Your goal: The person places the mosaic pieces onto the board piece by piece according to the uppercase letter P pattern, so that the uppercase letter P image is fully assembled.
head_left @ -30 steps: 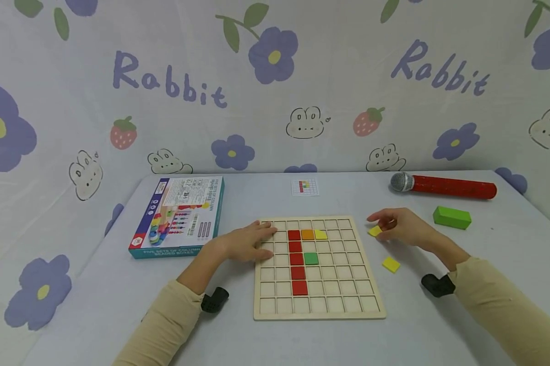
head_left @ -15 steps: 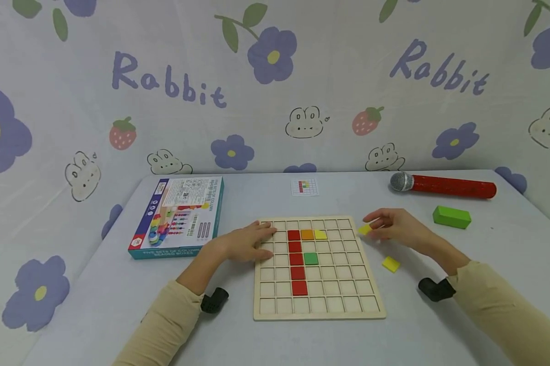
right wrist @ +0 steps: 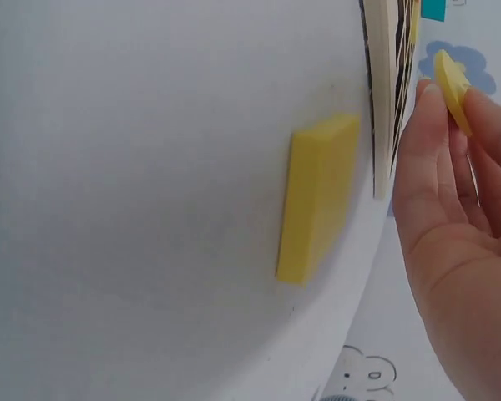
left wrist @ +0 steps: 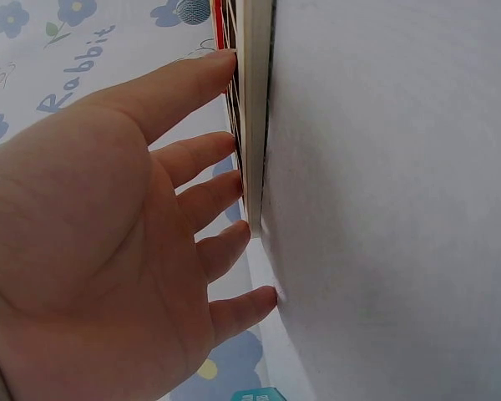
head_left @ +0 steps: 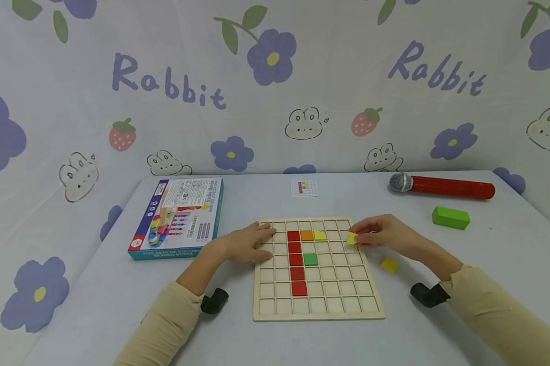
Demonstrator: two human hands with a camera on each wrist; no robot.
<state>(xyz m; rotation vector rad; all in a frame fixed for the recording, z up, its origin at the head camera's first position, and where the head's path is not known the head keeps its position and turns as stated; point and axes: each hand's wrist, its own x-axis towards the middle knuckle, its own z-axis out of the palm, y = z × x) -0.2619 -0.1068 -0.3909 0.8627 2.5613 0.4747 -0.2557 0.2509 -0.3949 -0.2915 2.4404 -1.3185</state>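
A wooden grid board [head_left: 320, 319] lies on the table between my hands. Set in its cells are a column of several red tiles [head_left: 296, 260], an orange tile [head_left: 307, 235], a yellow tile [head_left: 320, 235] and a green tile [head_left: 310, 259]. My left hand [head_left: 244, 243] rests on the board's left edge with fingers spread; the left wrist view shows its fingertips along the frame. My right hand [head_left: 386, 234] pinches another yellow tile [right wrist: 452, 90] between thumb and fingers, over the board's right edge. One more yellow tile [head_left: 390, 265] lies on the table below that hand.
A flat boxed toy set [head_left: 178, 216] lies at the left, close to my left forearm. Behind the board is a small printed card [head_left: 304, 188] with a coloured grid. A red microphone [head_left: 444, 186] and a green block [head_left: 451, 217] lie at the back right.
My right hand has moved left with the pinched yellow tile, from the bare table to over the board's right edge. The left hand has stayed in place.
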